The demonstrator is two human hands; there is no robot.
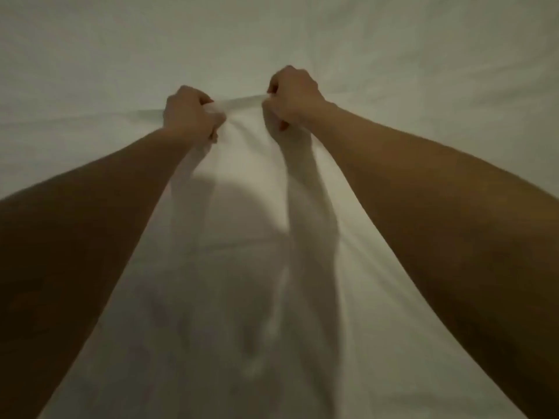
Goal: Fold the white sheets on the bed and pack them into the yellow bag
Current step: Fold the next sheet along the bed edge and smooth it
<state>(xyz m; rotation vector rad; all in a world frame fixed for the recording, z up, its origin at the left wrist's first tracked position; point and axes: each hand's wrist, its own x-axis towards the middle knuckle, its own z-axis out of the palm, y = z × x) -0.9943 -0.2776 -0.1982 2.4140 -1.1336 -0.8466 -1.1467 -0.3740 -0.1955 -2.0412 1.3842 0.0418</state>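
A white sheet (242,237) fills the view, spread over the bed and drawn up toward me in a taut, creased panel between my arms. My left hand (189,111) grips a bunched edge of the sheet, fingers curled round the cloth. My right hand (292,96) grips the same edge a short way to the right. A narrow strip of hem stretches tight between the two fists. Folds of cloth hang down from each hand. The yellow bag is not in view.
More white bedding (423,49) lies flat beyond my hands, with faint creases running out from the gripped spot. My shadow falls on the cloth between my forearms. No bed edge or other object shows.
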